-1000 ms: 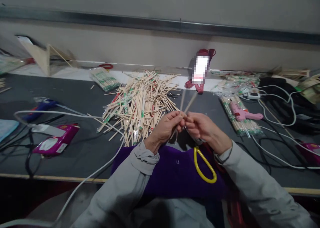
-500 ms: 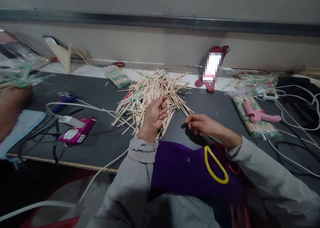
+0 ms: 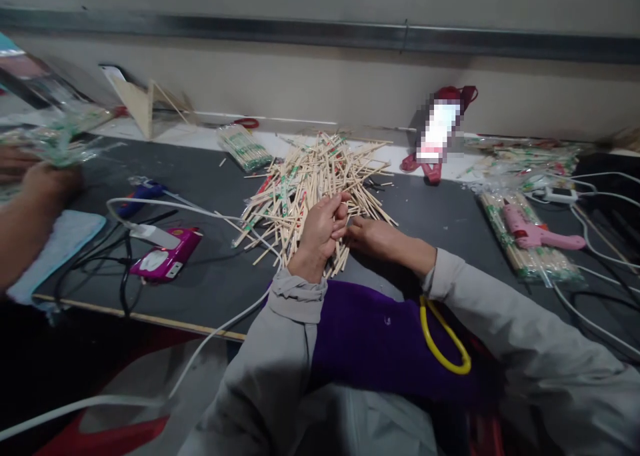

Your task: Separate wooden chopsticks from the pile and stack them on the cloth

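A loose pile of wooden chopsticks (image 3: 313,173), some with green and red paper bands, lies on the dark table (image 3: 210,289). My left hand (image 3: 320,233) rests on the near edge of the pile, its fingers curled round a few chopsticks. My right hand (image 3: 377,237) reaches in from the right and meets the left hand's fingertips. Its fingers are pressed together and their tips are hidden among the sticks. Yellow-handled scissors (image 3: 443,339) lie on a purple cloth (image 3: 365,343) in my lap, under my right forearm.
A pink glue gun (image 3: 537,233) lies on a chopstick packet at the right. A magenta glue gun (image 3: 165,259), a blue glue gun (image 3: 140,191) and a white cable (image 3: 170,209) sit to the left. Another person's hand (image 3: 47,183) holds a plastic packet at far left. A phone (image 3: 437,133) leans against the wall.
One second ago both hands held two chopsticks up together. My left hand has dropped onto the pile, and my right hand has moved left to join it. The view has shifted left.
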`<state>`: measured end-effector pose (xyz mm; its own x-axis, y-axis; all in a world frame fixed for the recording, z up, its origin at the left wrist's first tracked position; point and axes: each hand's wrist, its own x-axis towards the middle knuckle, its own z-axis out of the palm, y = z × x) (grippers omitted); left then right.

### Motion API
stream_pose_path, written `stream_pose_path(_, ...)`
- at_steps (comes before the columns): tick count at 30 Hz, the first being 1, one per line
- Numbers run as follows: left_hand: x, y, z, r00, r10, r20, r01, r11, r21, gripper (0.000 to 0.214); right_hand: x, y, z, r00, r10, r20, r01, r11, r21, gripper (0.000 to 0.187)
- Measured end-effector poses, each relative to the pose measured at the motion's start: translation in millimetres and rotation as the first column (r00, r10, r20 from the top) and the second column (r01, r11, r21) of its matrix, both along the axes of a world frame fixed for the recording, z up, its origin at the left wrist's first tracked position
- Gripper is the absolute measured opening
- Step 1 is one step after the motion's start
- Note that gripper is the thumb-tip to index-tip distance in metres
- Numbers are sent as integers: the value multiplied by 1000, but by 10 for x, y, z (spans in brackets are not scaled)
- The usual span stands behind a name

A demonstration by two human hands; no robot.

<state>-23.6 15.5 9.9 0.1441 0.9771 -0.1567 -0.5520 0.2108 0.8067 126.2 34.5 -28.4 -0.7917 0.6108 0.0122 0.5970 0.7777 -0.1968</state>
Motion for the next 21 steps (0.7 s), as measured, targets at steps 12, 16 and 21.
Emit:
stream_pose_path(12,43,3,-54,997,-14,-79,15,1000,16,14,385,-280,101,957,-16,289,-72,955,289,21)
stream_pose_path(16,58,6,-64,988,-17,-153,20,1000,14,13,416,-371,134,972,-14,234,-60,951,304,20)
stream_pose_path(21,59,1,-57,969,-129,-211,131,991,-3,14,535,-501,204,981,-16,191,-43,953,300,21)
